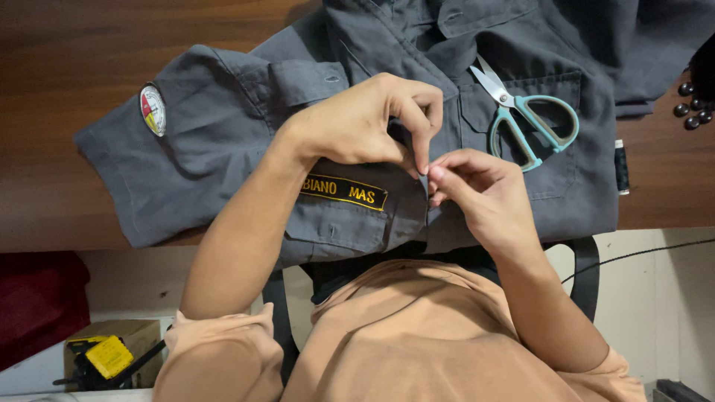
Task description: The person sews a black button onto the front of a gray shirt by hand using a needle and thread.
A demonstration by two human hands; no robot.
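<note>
Here, a grey shirt (223, 149) is lying spread out on a brown wooden table (67, 52), with its bottom edge hanging over the side toward the person; both hands are meeting at the middle of the shirt, along the front strip where it closes. The left hand (365, 123) is resting on the cloth with its fingers bent down; the thumb and first finger are pinching together on the shirt's front edge. The right hand (477, 186) is right beside it, almost touching; its fingers are curled in tight and its fingertips are squeezing at the same spot, maybe around something very small like a needle, but it is too tiny to tell.

A black name strip with yellow edging (344, 192) is sitting on the chest just below the left hand; a round patch (153, 109) is showing on the sleeve, far off to the side. A pair of scissors with light green handles (521, 119) is lying shut on the chest pocket, near the right hand but not touching it; a dark spool of thread (621, 167) is lying at the shirt's edge; some small dark buttons (691, 108) are sitting on the table at the far side.
</note>
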